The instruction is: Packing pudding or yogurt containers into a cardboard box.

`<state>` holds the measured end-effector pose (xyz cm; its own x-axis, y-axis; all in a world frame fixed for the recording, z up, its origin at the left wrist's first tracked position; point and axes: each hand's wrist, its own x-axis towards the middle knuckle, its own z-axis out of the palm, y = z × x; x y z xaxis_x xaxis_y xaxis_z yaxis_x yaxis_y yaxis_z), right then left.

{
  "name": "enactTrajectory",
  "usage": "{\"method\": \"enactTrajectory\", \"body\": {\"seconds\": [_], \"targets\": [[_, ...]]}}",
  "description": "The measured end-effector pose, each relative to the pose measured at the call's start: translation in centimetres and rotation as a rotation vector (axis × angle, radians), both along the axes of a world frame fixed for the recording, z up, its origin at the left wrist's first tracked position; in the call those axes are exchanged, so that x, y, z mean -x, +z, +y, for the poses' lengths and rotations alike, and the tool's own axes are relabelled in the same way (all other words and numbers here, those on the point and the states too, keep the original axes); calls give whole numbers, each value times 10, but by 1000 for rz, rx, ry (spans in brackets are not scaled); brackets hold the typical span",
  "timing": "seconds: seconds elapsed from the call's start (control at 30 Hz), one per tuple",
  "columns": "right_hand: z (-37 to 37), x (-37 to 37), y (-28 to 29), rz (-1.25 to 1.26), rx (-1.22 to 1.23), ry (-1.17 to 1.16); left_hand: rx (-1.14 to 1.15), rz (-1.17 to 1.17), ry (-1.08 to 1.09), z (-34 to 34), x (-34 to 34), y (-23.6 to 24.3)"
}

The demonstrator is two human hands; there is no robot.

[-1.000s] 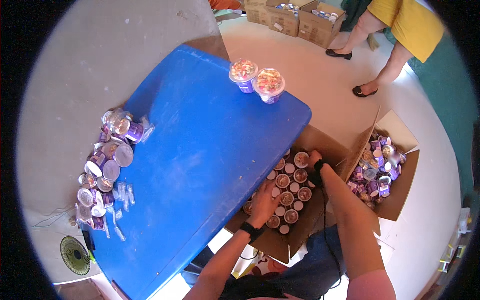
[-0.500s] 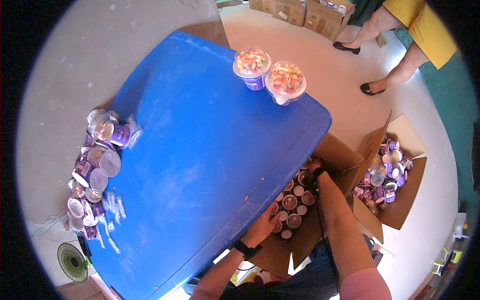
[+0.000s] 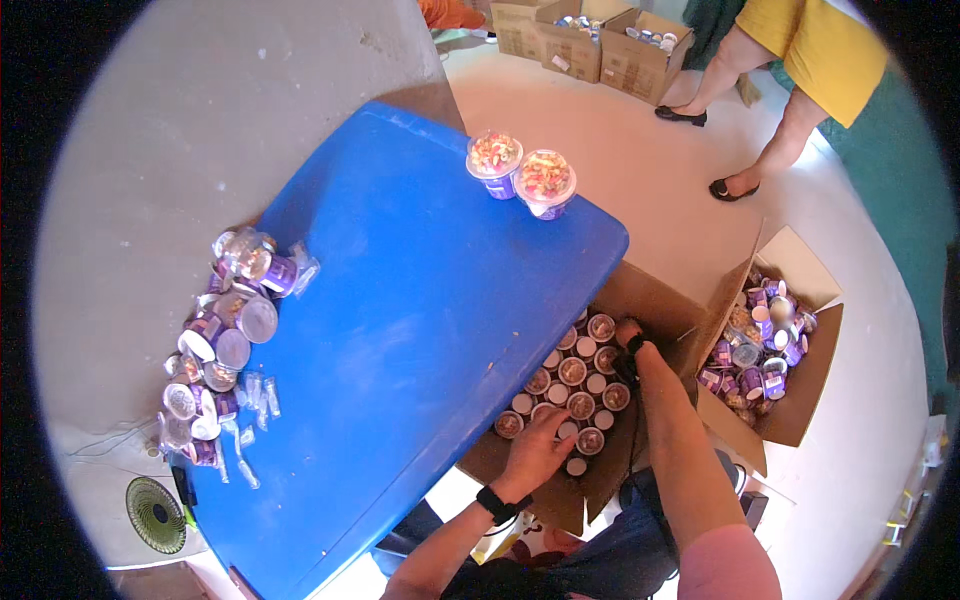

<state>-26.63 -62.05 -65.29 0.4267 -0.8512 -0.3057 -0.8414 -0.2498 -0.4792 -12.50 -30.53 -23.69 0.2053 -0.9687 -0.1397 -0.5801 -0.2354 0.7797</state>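
Below the right edge of the blue table, an open cardboard box (image 3: 655, 295) holds rows of cups (image 3: 573, 371), with clear tops and white lids alternating. My left hand (image 3: 537, 455) reaches over the near side of these cups, fingers stretched out and touching the tops. At the box's far right side, my right hand (image 3: 628, 332) is down beside the cups against the wall; its fingers are mostly hidden. Each wrist carries a dark band. On the table's far corner stand two purple cups, a left one (image 3: 495, 183) and a right one (image 3: 546, 187), with clear domes over colourful rings.
The blue table (image 3: 400, 290) fills the middle. Heaped along its left edge are purple cups (image 3: 203, 330) and small clear packets (image 3: 262, 395). A second box (image 3: 815, 375) of jumbled cups stands at right. Beyond are a person in yellow (image 3: 830, 60), more boxes (image 3: 640, 65) and a green fan (image 3: 155, 515).
My left hand has moved from the table's edge onto the cups. My view has shifted, so more of the box's cups show. The right hand stays at the far right side.
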Motion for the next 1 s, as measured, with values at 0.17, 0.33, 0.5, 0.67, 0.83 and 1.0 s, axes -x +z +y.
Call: {"method": "enactTrajectory", "body": {"seconds": [0.17, 0.33, 0.5, 0.67, 0.83, 1.0], "targets": [[-20, -2, 133, 2, -67, 49, 94, 5, -43, -18, 11, 53], [19, -15, 254, -31, -129, 136, 403, -91, 72, -69, -3, 122], [35, -1, 307, -193, -124, 201, 666, -573, 221, -136, -24, 165], [30, 15, 297, -180, -139, 221, 666, -889, 295, -193, -46, 159], [27, 2, 312, -185, -79, 252, 537, -1012, 258, -207, -78, 139], [14, 18, 317, -213, -148, 253, 656, -989, 172, -199, -46, 144]]}}
